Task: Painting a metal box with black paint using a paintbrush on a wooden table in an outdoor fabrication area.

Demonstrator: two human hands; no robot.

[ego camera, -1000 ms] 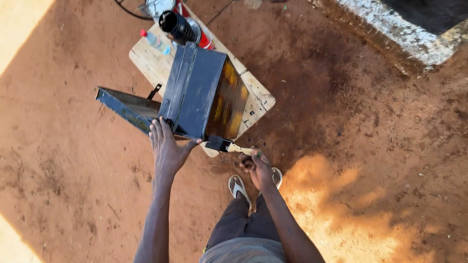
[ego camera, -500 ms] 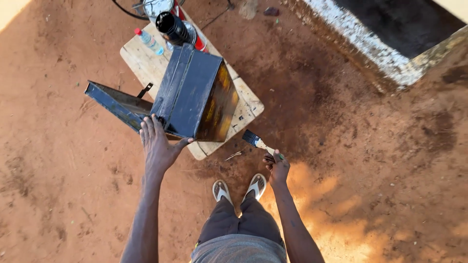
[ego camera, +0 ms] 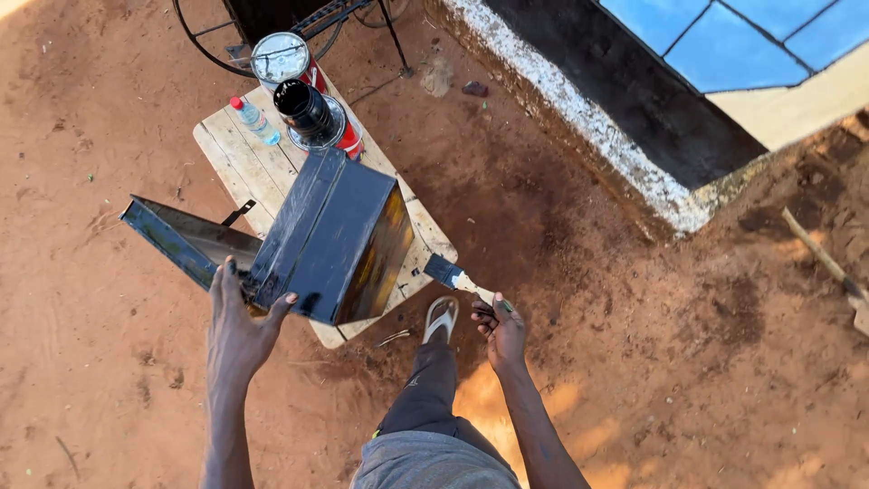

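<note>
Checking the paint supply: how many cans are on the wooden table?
2: an open black can at the table's far end, and a closed silver-lidded can just beyond it. The box may hide others.

Dark blue metal box (ego camera: 326, 237), pale wooden bench (ego camera: 237, 154), reddish-orange soil (ego camera: 634, 362).

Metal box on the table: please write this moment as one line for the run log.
left hand: braces metal box | right hand: holds paintbrush, off box | box: lid open, on wooden table

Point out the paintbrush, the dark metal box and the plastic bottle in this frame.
paintbrush (ego camera: 457, 279), head view, on the pale handle just behind the bristles.
dark metal box (ego camera: 321, 231), head view, on its broad blue-black side.
plastic bottle (ego camera: 257, 122), head view, on the clear body below the red cap.
</note>
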